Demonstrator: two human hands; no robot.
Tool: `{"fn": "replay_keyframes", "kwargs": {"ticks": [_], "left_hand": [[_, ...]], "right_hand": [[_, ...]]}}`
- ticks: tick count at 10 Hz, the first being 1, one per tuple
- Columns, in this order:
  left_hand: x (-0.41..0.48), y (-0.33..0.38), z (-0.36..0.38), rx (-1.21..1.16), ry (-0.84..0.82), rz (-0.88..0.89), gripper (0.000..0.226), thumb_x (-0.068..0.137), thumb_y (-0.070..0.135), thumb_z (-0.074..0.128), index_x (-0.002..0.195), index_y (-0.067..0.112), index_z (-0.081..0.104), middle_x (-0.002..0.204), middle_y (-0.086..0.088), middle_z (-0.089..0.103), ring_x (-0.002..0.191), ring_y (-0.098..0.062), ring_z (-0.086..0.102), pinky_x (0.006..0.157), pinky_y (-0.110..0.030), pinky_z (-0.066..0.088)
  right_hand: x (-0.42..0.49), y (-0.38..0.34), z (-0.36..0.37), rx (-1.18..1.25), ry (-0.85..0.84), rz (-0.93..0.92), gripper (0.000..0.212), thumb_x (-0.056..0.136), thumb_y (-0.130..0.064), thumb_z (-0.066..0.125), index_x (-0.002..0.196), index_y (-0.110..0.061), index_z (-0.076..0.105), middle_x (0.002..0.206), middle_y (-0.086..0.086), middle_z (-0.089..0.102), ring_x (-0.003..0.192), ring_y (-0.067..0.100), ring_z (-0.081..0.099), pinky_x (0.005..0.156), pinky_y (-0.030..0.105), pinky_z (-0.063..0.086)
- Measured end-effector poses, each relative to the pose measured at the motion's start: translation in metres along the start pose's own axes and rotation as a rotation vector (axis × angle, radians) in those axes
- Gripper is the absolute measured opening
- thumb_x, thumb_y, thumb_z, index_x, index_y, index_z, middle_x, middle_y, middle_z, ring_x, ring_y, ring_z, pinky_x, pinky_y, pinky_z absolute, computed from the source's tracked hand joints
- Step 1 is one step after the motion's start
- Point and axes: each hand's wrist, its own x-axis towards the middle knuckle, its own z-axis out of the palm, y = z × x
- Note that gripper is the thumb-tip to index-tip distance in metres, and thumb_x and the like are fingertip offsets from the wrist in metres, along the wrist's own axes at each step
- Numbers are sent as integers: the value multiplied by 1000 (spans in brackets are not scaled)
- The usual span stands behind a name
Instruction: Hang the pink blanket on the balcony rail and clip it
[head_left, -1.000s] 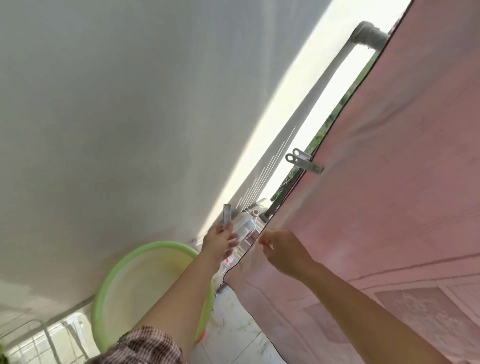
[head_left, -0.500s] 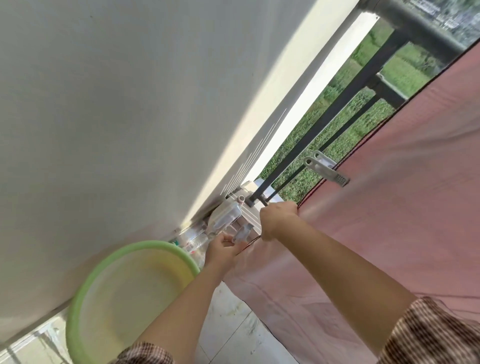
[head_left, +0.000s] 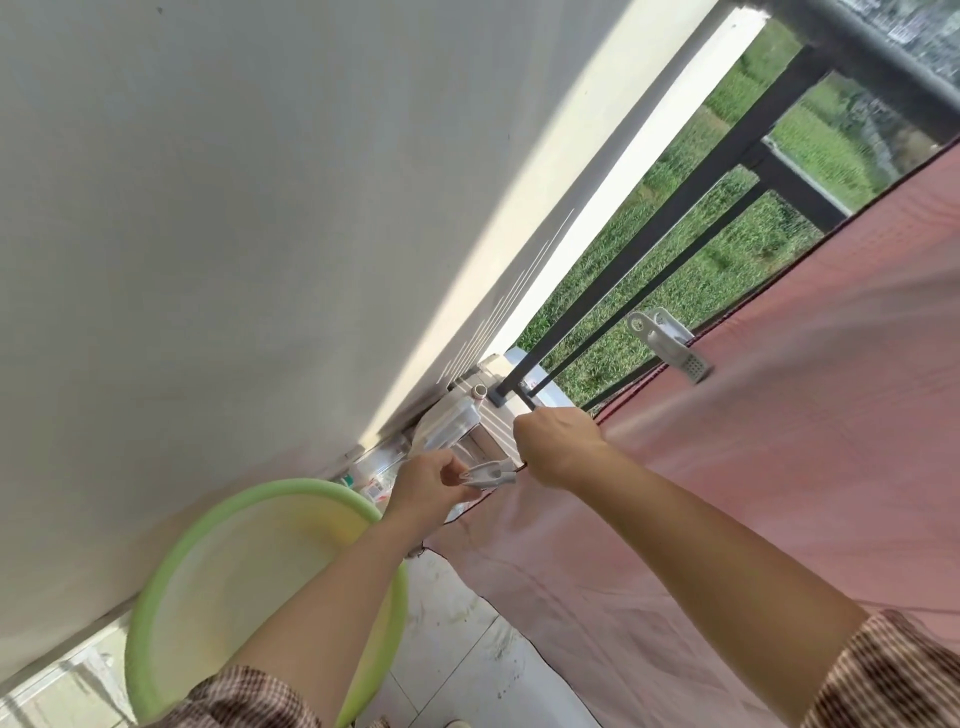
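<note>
Head view: the pink blanket (head_left: 727, 467) is seen draped over the dark balcony rail (head_left: 883, 67), thin and smooth, edged with a dark seam. One grey clip (head_left: 667, 343) is already fixed on its upper edge. A second grey clip (head_left: 491, 474) is pinched in the left hand (head_left: 431, 480). The blanket's edge is gripped in the closed right hand (head_left: 558, 441). A green basin (head_left: 171, 571) is seen on the floor below.

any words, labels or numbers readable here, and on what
None can be read.
The small packets on the floor by the green basin show red and white print, too blurred to read.
The clips and the pink blanket show no text.
</note>
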Motion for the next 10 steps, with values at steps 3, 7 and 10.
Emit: {"fn": "replay_keyframes", "kwargs": {"ticks": [3,7,10], "left_hand": [[12,9,5,288,-66,68,25,67,13,79,61,17,56,63,4,58,63,-14,50,61,-28,40],[24,9,16,561,-76,121,15,79,11,68,91,14,60,97,-6,67,90,-27,58,74,-32,46],[16,13,10,385,-44,74,51,78,9,62,127,21,56,110,-3,68,105,-24,62,76,-22,43]], "right_hand": [[-3,-2,1,12,40,-34,40,82,10,46,55,-14,29,55,-1,32,46,15,27,41,25,24],[-9,-2,4,-65,72,-103,41,85,11,46,55,-13,31,54,-1,34,46,14,29,42,26,24],[-15,-6,8,-59,203,-179,13,90,-5,56,97,-8,66,88,5,58,87,21,55,72,31,40]]}}
